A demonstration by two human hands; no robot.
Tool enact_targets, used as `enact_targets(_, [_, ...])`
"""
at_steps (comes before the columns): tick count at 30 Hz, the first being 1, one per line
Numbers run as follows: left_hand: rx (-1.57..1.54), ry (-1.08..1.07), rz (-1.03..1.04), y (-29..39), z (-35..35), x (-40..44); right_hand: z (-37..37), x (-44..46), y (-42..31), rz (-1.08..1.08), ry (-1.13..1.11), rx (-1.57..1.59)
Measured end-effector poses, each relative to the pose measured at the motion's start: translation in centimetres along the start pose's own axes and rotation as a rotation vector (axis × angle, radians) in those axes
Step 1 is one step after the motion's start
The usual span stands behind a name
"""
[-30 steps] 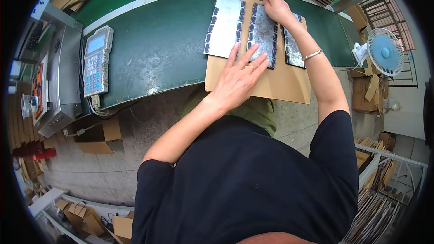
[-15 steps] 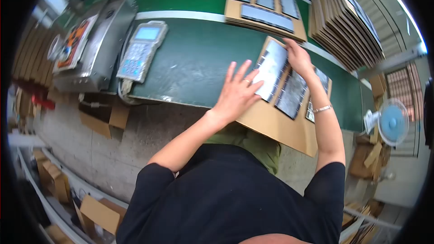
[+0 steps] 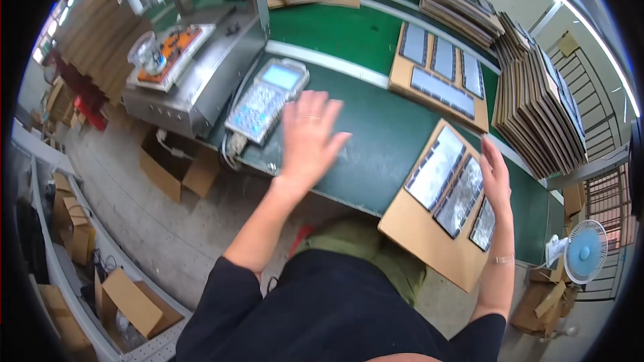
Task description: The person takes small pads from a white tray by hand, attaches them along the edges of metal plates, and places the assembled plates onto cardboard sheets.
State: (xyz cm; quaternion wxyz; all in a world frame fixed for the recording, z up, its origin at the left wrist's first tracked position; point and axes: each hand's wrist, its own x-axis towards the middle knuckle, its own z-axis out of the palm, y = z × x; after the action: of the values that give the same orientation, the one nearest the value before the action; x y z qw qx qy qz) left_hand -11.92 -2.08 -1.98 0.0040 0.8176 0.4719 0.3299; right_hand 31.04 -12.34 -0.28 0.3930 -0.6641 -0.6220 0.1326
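Observation:
My left hand [image 3: 310,137] is over the green bench with its fingers stretched out, empty. It is at the right edge of a grey handheld keypad device [image 3: 265,100] with a lit screen and a cable. My right hand [image 3: 495,177], fingers extended and nothing visible in them, is beside a cardboard sheet [image 3: 419,224]. Dark-edged flat panels lie on that sheet: a pale one [image 3: 436,164], a shiny grey one [image 3: 460,198] and another [image 3: 483,226] partly covered by the right hand.
Behind lies a cardboard stack [image 3: 439,114] topped with several panels. Taller stacks [image 3: 537,104] stand at the right. A metal machine [image 3: 191,80] carries an orange-topped plate and a clear cup [image 3: 146,53]. A fan [image 3: 583,251] stands at the right, an open carton [image 3: 178,167] below the bench.
My left hand has left the pale panel and moved left to the keypad device. My right hand has come off that panel's far end. The view has turned left.

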Motion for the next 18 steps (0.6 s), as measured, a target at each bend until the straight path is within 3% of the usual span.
enact_targets(2, [0.283, 0.109, -0.157, -6.2, 0.9, -0.8, -2.5, -3.1, -4.3, 0.012, 0.017, -0.024])
enact_targets(6, [0.282, -0.05, -0.307, -12.0, 0.2, -1.8, -6.2, -10.3, -7.5, 0.134, 0.241, 0.012])
enact_targets(12, [0.322, -0.078, -0.277, -11.4, 0.0, -1.8, -8.5, -25.0, 0.9, 0.329, 0.728, 0.009])
enact_targets(15, [0.342, -0.068, -0.284, -11.1, 0.4, -1.8, -7.0, -31.8, 3.2, 0.61, 0.858, 0.098])
enact_targets(18, [0.422, 0.044, -0.196, -9.6, 0.9, -2.1, -5.2, -35.4, 3.6, 0.732, 0.866, 0.492])
